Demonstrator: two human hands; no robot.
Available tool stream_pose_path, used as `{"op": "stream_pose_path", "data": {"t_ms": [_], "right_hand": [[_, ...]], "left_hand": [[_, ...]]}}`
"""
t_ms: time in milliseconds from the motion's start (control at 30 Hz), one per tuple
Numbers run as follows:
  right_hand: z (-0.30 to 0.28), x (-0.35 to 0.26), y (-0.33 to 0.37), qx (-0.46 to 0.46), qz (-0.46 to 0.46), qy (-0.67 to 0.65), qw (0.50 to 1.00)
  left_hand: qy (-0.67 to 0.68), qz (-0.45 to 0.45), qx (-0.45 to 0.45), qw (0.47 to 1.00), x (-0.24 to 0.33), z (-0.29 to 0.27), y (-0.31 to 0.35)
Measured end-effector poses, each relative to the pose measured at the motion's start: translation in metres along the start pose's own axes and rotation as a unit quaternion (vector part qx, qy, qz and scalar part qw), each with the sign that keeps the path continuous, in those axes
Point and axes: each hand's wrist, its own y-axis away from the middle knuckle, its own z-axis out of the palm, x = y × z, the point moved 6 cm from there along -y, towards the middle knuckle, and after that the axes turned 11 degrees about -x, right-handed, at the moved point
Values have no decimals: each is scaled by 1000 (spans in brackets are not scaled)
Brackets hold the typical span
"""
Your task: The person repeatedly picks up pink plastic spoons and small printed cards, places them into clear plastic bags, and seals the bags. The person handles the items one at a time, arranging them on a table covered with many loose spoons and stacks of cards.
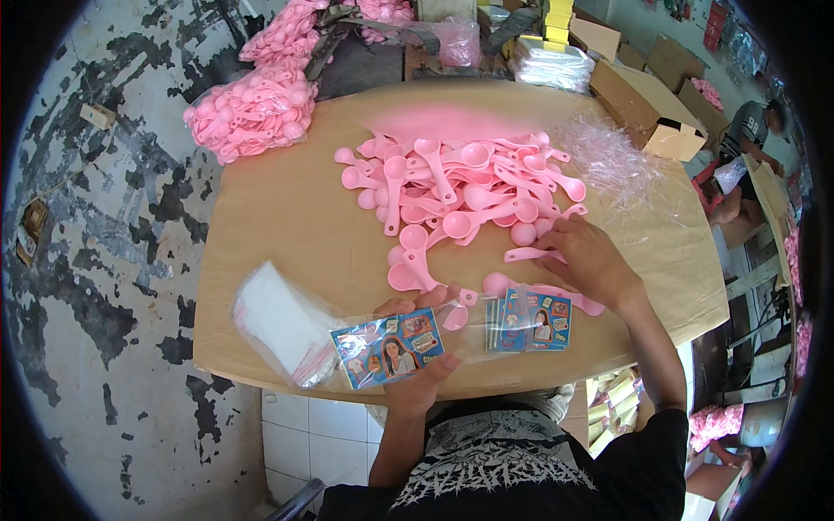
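In my left hand [419, 388] is a clear plastic bag with a blue printed card [388, 349] showing at its front. The thumb lies at the card's lower edge and the fingers come out above it. My right hand [595, 260] is at the right front of a big pile of pink measuring spoons [465, 187], its fingers closed on the handle of one pink spoon [526, 254]. Just below that hand, a stack of blue cards [536, 319] in clear plastic lies beside a few loose spoons. The right fingertips are partly hidden.
A pack of clear bags [282, 326] lies left of my left hand. Bagged pink spoons [252, 113] sit at the table's far left. Crumpled clear film [612, 161] and a cardboard box [647, 108] are at the far right. Another person [749, 139] sits beyond the table.
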Motion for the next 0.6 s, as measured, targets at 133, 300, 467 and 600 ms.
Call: {"op": "stream_pose_path", "data": {"t_ms": [133,300,467,600], "right_hand": [[-26,4,13,108,5,-226,968],[-30,-28,41,93,-4,-573,814],[-21,-67,34,7,-37,-629,777],[-24,-92,24,3,-134,-526,840]], "left_hand": [[0,-4,44,999,2,-8,3],[62,-19,86,994,-2,-7,5],[123,9,8,992,-8,18,0],[289,-15,81,954,-23,24,5]]}}
